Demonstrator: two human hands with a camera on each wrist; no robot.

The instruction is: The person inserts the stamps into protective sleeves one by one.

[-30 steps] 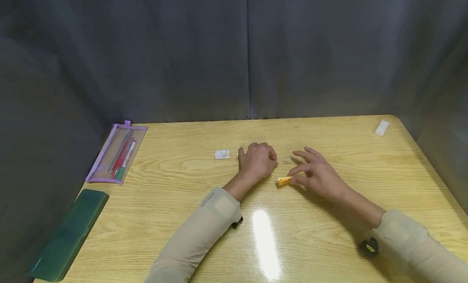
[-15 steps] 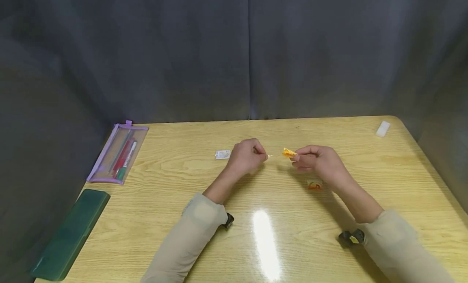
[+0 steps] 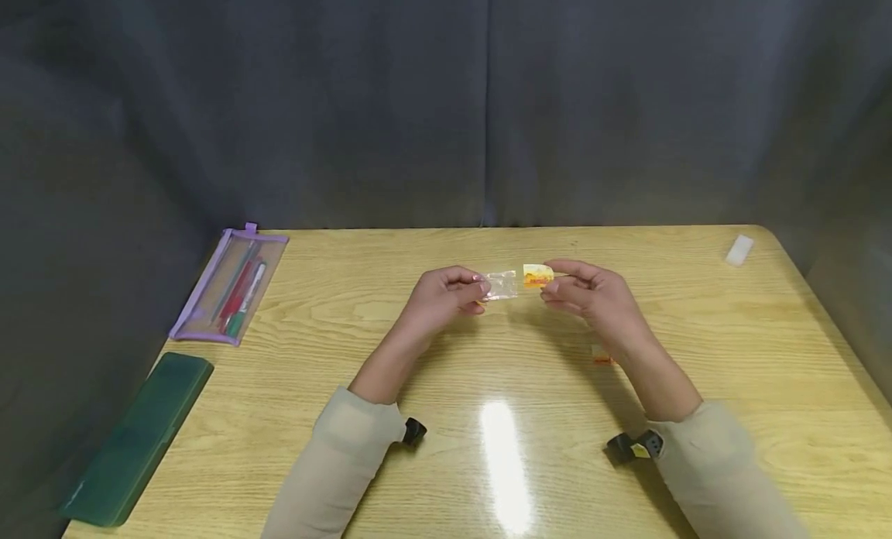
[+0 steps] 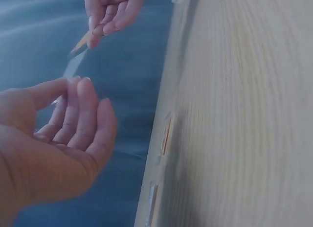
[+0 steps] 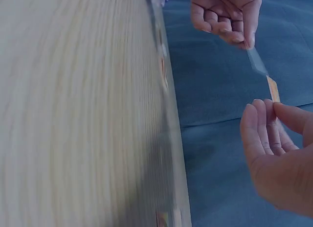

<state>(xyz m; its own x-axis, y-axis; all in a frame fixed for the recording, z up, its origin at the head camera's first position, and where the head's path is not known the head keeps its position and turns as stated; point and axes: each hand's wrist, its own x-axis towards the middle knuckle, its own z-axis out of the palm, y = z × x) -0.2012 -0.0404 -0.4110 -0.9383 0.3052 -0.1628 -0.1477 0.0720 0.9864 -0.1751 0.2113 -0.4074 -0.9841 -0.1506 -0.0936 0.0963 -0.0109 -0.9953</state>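
Held over the bench (image 3: pixel 334 330): clear wrapper (image 3: pixel 502 286) and orange piece (image 3: pixel 537 276)

The left hand (image 3: pixel 440 299) pinches the clear wrapper between its fingers; the right hand (image 3: pixel 602 300) has its fingers clamped on the orange piece, just beside it (an orange-marked scrap (image 3: pixel 600 355) lies nearby).

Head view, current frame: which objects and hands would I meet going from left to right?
Green case, purple-edged pouch, left hand, clear plastic piece, yellow-orange piece, right hand, small white block.
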